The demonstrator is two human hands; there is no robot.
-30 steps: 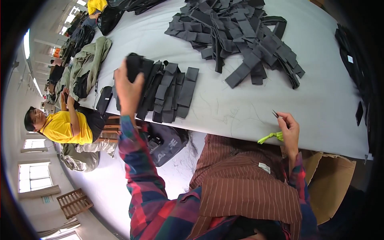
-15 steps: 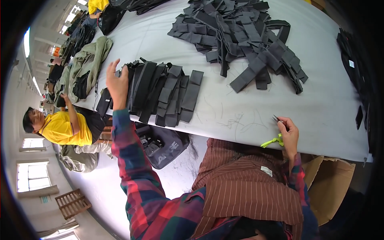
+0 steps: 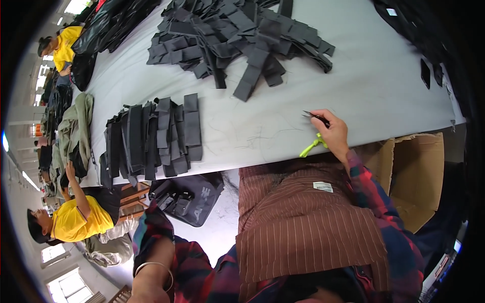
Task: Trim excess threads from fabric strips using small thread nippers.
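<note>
My right hand (image 3: 333, 135) is closed around small dark thread snips (image 3: 316, 118), held over the table near its front edge, their two pointed tips facing left and slightly apart. A yellow-green ribbon (image 3: 314, 145) hangs below this hand. My left hand (image 3: 145, 293) is at the bottom edge, past a bangle on the wrist; its fingers are cut off from view. On the table's left part lies a row of dark grey fabric strips (image 3: 164, 134), side by side. A larger, tangled heap of similar strips (image 3: 252, 40) lies farther back.
Loose threads (image 3: 257, 135) lie on the white tabletop (image 3: 374, 101). An open cardboard box (image 3: 417, 177) stands right of my lap. A black bag (image 3: 199, 204) is below the table edge. A co-worker in yellow (image 3: 83, 217) handles dark fabric at left; another (image 3: 64, 48) is farther back.
My left hand has left the row of strips and drawn back to the bottom edge. My right hand still grips the snips. The view has shifted, so the table contents appear farther left.
</note>
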